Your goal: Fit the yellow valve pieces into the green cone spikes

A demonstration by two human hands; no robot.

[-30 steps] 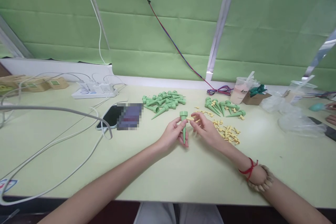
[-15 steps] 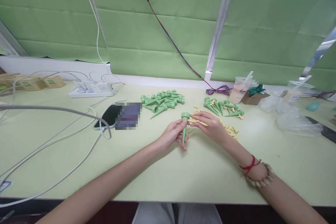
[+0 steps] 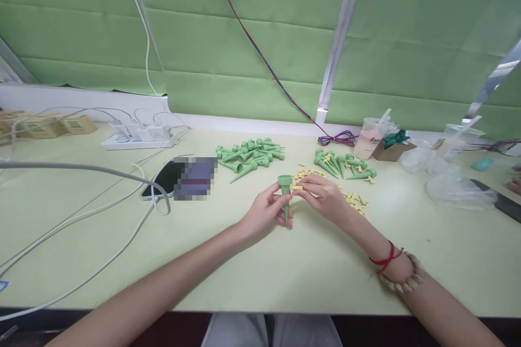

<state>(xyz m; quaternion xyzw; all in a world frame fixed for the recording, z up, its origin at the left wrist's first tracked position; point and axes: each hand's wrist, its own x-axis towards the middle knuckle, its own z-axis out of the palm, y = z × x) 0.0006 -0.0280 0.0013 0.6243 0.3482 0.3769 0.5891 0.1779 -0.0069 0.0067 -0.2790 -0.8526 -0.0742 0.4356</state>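
The left hand (image 3: 266, 211) holds a green spike (image 3: 285, 195) upright above the tabletop (image 3: 285, 265), and the right hand (image 3: 323, 195) pinches a small yellow piece (image 3: 296, 187) against its side. One pile of spikes (image 3: 250, 153) looks done; another pile of spikes (image 3: 344, 165) and loose yellow pieces (image 3: 353, 200) look left to do.

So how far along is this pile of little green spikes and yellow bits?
Hard to say exactly. One heap of green spikes lies left; a smaller group, some with yellow bits on them, lies right and may be finished. In hand: the left hand holds one spike upright while the right hand brings a yellow piece to it. Loose yellow pieces remain.
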